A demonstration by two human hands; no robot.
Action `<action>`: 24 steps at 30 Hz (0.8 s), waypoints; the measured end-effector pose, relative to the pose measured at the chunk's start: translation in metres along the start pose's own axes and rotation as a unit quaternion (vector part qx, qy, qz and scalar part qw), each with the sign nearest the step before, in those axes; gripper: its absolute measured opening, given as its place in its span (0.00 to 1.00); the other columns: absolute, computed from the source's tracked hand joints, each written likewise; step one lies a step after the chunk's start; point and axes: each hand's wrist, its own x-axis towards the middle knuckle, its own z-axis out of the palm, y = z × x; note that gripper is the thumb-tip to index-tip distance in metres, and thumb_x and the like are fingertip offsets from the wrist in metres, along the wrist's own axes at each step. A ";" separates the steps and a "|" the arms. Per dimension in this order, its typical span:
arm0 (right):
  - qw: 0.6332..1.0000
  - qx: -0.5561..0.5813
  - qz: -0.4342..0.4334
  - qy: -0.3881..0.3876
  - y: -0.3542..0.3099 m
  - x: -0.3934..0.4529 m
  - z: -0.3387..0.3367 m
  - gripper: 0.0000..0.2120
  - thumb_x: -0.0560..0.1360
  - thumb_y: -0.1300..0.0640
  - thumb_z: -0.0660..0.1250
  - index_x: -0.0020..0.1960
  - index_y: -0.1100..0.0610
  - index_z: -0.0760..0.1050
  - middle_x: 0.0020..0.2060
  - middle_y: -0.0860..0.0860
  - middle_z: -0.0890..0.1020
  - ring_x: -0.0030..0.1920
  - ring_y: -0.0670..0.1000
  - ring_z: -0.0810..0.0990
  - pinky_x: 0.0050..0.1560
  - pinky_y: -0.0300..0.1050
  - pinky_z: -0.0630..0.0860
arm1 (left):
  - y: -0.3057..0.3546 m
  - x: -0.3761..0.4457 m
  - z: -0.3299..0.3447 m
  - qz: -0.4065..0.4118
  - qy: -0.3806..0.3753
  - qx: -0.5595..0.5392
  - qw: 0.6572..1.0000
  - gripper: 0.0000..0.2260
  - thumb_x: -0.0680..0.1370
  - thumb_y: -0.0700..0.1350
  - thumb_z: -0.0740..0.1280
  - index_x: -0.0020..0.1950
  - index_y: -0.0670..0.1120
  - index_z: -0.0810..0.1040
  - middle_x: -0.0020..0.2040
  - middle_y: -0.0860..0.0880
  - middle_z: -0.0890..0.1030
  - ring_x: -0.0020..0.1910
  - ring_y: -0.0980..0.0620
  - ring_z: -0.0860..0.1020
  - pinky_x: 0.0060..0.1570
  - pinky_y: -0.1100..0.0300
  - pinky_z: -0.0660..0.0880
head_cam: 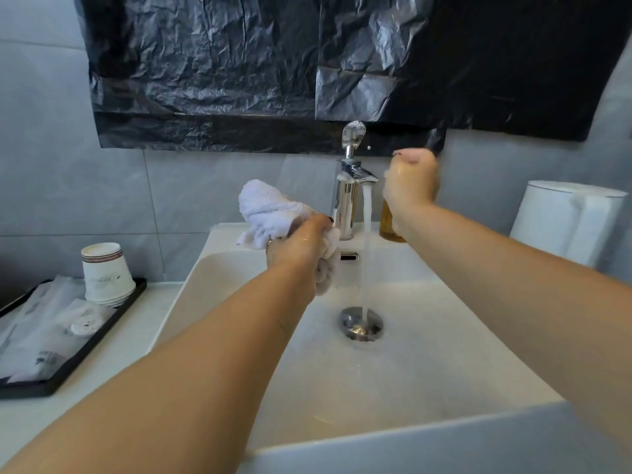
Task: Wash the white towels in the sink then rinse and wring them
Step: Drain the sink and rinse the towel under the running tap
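One white towel (273, 213) sits bunched in my closed left hand (301, 248) above the sink (444, 336) beside the running tap (349, 196), soft, limp and probably water-heavy, best gripped mid-bundle, while my right hand (410, 186) is curled around an amber bottle (388, 224).

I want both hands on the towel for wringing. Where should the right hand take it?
Probably the loose bunched end of the white towel sticking up above the left hand. Come from the right, in front of the faucet: that end is free and bulky, while the lower tail is short.
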 end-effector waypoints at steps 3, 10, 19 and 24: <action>0.928 0.200 0.301 -0.092 0.031 -0.032 -0.017 0.09 0.82 0.66 0.53 0.47 0.64 0.71 0.38 0.57 0.77 0.38 0.52 0.77 0.41 0.44 0.79 | 0.004 0.006 -0.003 0.011 0.033 -0.004 0.999 0.13 0.68 0.52 0.72 0.39 0.45 0.73 0.23 0.48 0.72 0.24 0.50 0.71 0.37 0.56 0.77; 0.899 0.067 0.318 -0.294 0.032 -0.056 -0.007 0.10 0.83 0.65 0.54 0.51 0.62 0.74 0.21 0.47 0.68 0.18 0.42 0.62 0.17 0.32 0.55 | 0.008 0.005 -0.006 -0.006 0.035 0.014 0.999 0.14 0.68 0.53 0.71 0.41 0.43 0.75 0.29 0.45 0.77 0.22 0.52 0.70 0.28 0.59 0.74; 0.772 -0.439 -0.076 -0.454 0.076 -0.119 0.031 0.12 0.82 0.62 0.54 0.52 0.70 0.72 0.64 0.61 0.74 0.64 0.61 0.73 0.61 0.52 0.68 | 0.007 0.006 -0.012 0.049 0.097 -0.006 0.994 0.30 0.57 0.54 0.74 0.53 0.39 0.79 0.21 0.50 0.70 0.23 0.49 0.71 0.42 0.51 0.79; 0.632 -0.324 -0.255 -0.656 0.080 -0.144 -0.019 0.23 0.84 0.62 0.54 0.76 0.69 0.53 0.77 0.63 0.55 0.78 0.58 0.53 0.76 0.45 0.45 | 0.011 0.001 -0.009 0.025 0.035 0.047 0.998 0.18 0.72 0.51 0.69 0.32 0.47 0.62 0.15 0.51 0.59 0.12 0.53 0.58 0.23 0.64 0.68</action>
